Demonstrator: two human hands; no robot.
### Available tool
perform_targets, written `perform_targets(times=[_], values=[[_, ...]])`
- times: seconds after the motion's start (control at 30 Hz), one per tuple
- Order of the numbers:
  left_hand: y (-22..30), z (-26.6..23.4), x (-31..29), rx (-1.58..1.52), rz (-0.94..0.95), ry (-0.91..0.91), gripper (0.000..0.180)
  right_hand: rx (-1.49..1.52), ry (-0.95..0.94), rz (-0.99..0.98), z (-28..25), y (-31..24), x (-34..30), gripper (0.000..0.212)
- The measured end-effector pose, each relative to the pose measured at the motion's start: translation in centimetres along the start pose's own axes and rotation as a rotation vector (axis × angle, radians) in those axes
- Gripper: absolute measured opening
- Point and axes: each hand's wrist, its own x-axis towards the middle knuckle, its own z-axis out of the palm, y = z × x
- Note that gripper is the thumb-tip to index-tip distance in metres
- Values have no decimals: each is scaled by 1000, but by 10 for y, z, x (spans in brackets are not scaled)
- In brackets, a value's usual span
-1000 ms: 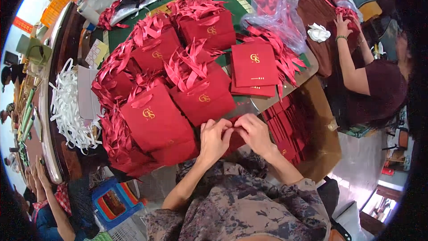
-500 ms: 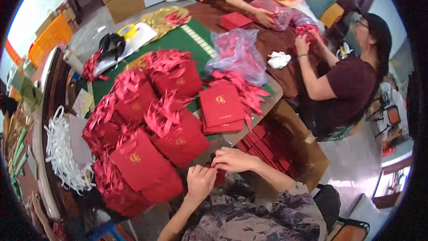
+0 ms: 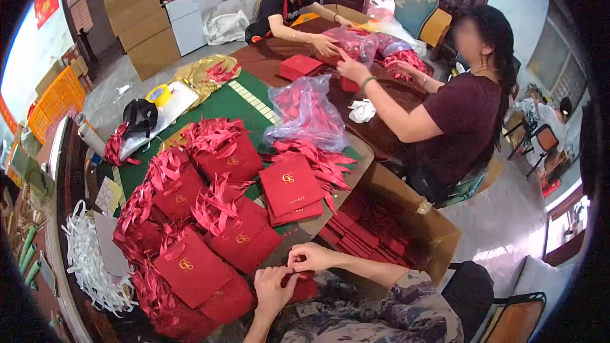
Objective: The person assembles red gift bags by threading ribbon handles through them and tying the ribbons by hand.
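Note:
Close to my body, a red paper bag (image 3: pixel 305 288) is half hidden under my fingers. My left hand (image 3: pixel 273 291) and my right hand (image 3: pixel 313 258) meet at its upper edge, both with fingertips pinched together. The small part between the fingertips is too hidden to make out. Just beyond them lie piles of red gift bags (image 3: pixel 194 265) with gold emblems and pink-red ribbon handles. A short stack of flat red bags (image 3: pixel 291 184) sits right of these, beside loose red ribbons (image 3: pixel 327 164).
An open cardboard box (image 3: pixel 438 232) with many flat red bags stands to my right. White ribbons (image 3: pixel 95 267) hang at the left. Further off are a plastic bag of ribbons (image 3: pixel 305 111), yellow tape (image 3: pixel 159 95) and two co-workers at the brown cloth (image 3: pixel 273 57).
The view has tipped upward, showing more of the room. My hands remain pinched at the red bag. The nearer co-worker now stretches an arm toward the other's hands.

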Motion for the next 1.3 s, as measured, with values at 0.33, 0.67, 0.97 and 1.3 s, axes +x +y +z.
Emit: perform_targets(times=[0.33, 0.67, 0.97, 1.3], values=[[11, -3, -2, -97, -176, -74, 16, 207, 300, 53, 12, 0, 10, 18], [4, -3, 1, -308, -502, 58, 19, -612, 282, -243, 5, -34, -30, 28], [2, 6, -2, -202, -455, 135, 14, -138, 54, 100, -20, -37, -54, 23], [-4, 9, 2, -229, -485, 194, 16, 423, -107, 387, -117, 40, -144, 21]])
